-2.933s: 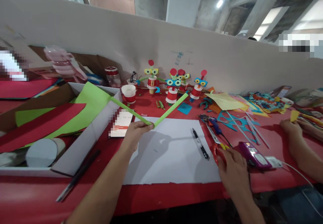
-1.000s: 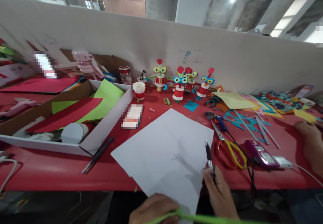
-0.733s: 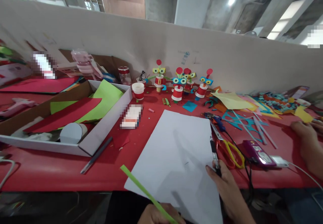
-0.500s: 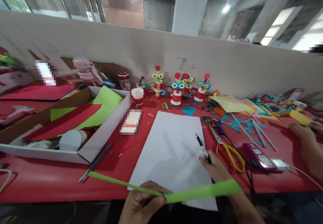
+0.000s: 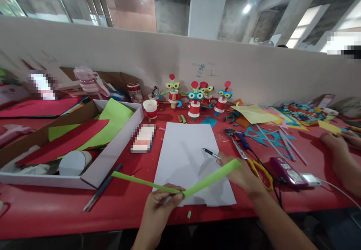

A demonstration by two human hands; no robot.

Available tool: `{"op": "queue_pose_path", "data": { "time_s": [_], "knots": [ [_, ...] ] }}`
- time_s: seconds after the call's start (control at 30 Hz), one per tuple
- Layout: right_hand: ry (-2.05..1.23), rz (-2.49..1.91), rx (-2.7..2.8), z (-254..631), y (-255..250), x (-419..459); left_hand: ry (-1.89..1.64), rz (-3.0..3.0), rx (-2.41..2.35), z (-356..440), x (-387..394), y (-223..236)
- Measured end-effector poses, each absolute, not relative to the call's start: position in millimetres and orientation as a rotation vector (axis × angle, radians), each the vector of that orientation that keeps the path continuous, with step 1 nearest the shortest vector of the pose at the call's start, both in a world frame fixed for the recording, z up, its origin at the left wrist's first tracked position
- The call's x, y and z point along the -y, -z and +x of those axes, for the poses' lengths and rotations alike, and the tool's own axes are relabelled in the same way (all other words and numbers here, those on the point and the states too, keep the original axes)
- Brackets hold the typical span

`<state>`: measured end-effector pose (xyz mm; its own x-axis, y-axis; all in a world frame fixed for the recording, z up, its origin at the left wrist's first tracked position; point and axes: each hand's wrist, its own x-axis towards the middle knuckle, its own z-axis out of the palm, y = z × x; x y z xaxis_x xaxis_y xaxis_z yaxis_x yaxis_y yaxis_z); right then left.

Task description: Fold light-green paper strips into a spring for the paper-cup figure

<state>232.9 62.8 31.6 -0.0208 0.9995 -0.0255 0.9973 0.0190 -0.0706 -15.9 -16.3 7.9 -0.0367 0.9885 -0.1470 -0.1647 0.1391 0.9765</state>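
My left hand (image 5: 166, 201) is closed, pinching two light-green paper strips (image 5: 213, 178) where they meet at an angle. One strip points left past my fingers, and the wider one slants up to the right, in front of my right wrist. Over the right part of a white sheet (image 5: 180, 144), my right hand (image 5: 232, 173) has its fingers closed on the end of a black-and-silver pen (image 5: 211, 153). The pen's point faces left across the sheet. A small green scrap (image 5: 189, 214) lies on the red table just below the sheet.
A white box (image 5: 118, 135) with green and red paper stands left, beside a grey pen (image 5: 103, 188). Several paper-cup robot figures (image 5: 194, 105) line the back. Yellow-handled scissors (image 5: 261, 173) and a purple device (image 5: 287, 173) lie right, near another person's hand (image 5: 335, 144).
My right hand has moved up over the white sheet with the pen, which now points more to the left. The green strips have lifted, the right one tilting upward. The sheet's lower edge has shifted up.
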Motion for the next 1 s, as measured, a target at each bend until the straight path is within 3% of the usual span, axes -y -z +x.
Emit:
{"op": "queue_pose_path", "data": {
  "time_s": [0.13, 0.33, 0.57, 0.8, 1.0],
  "knots": [
    [-0.081, -2.284, 2.290, 217.5, -41.3, -79.7, -1.284, 0.853, -1.162, -14.0, 13.1, 0.7],
    [0.040, -2.213, 2.331, 189.8, -29.1, -134.0, -1.726, 0.731, -1.192, -19.6, 0.7, 9.6],
    [0.130, -2.022, 2.363, 187.4, -20.4, -145.1, -1.764, 0.985, -1.337, -37.8, -23.8, 8.2],
    [-0.382, -1.563, 1.998, 227.0, -9.6, -80.1, -1.727, 0.978, -1.585, -34.1, -28.6, 2.8],
    [-0.618, -1.569, 1.621, 234.1, -5.4, -51.2, -1.730, 0.998, -1.422, -29.6, -70.3, -25.0]
  ]
}}
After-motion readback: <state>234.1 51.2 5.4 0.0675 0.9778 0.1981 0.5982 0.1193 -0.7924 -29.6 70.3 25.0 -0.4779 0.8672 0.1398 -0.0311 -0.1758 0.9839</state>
